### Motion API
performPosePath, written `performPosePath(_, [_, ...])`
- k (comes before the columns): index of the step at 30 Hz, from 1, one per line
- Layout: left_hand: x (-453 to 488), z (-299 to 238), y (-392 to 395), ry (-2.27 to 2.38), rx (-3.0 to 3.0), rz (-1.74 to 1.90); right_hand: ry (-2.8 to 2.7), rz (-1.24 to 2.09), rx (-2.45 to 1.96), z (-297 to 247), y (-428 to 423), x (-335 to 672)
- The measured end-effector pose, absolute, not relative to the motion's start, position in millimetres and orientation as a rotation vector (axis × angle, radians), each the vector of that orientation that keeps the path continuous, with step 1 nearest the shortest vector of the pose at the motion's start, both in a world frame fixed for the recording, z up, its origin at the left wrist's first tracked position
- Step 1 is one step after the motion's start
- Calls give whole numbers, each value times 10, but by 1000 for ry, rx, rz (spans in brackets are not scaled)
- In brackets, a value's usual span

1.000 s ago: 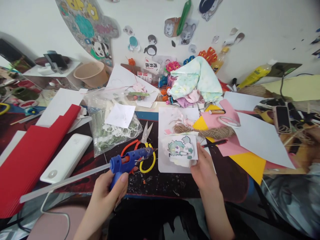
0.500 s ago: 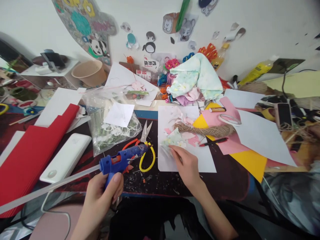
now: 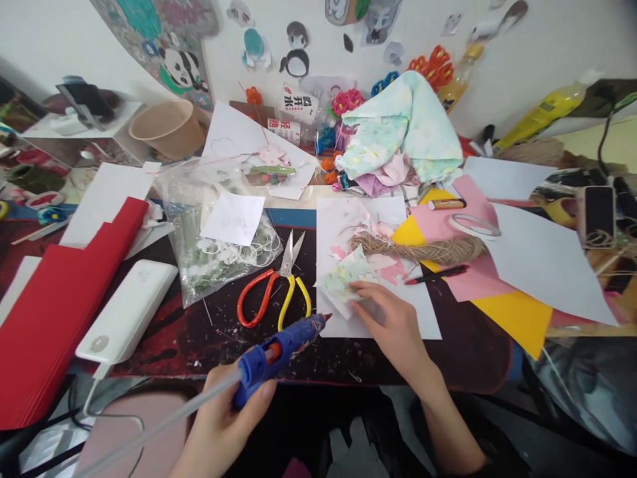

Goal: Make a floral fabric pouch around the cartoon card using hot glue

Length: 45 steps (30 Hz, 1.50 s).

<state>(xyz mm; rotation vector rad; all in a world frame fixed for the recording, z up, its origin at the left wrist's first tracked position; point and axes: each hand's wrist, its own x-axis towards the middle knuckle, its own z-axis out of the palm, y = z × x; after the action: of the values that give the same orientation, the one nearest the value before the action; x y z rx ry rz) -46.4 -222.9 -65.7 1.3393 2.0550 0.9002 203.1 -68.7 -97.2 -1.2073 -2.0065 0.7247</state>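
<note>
My left hand (image 3: 226, 415) is wrapped round the grip of a blue glue gun (image 3: 281, 345); its nozzle points right, toward the edge of a white sheet (image 3: 423, 318), and a long clear glue stick trails from its back end. My right hand (image 3: 391, 322) lies on that sheet with fingers pressed on a small pale floral paper piece (image 3: 343, 275), holding it flat. Just left of the sheet lie scissors (image 3: 279, 285) with orange and yellow handles, blades open.
A bundle of brown twine (image 3: 428, 251) and a red pen (image 3: 438, 273) lie beyond the sheet. Pink, yellow and white papers (image 3: 527, 259) spread right. A plastic bag of flowers (image 3: 213, 239), a white power bank (image 3: 127, 309) and red card (image 3: 54, 299) sit left.
My right hand turned the paper piece over, laid it on the white sheet and now presses it down. My left hand brought the glue gun right, toward the sheet's edge.
</note>
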Motion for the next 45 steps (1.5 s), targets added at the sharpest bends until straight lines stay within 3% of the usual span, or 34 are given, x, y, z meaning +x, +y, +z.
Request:
performPosePath(11, [-43,-561,-1918,1789,1739,840,-1730,926,-1223,-1067,-576,2019])
performPosePath(31, [132,-669,-1966,2173,1662,680,-1820,766,-1141,-1095,-584,2002])
performPosePath(45, [65,-693,-1911,2064,1770,735,-1819,828,-1159,-1035,-596,2012])
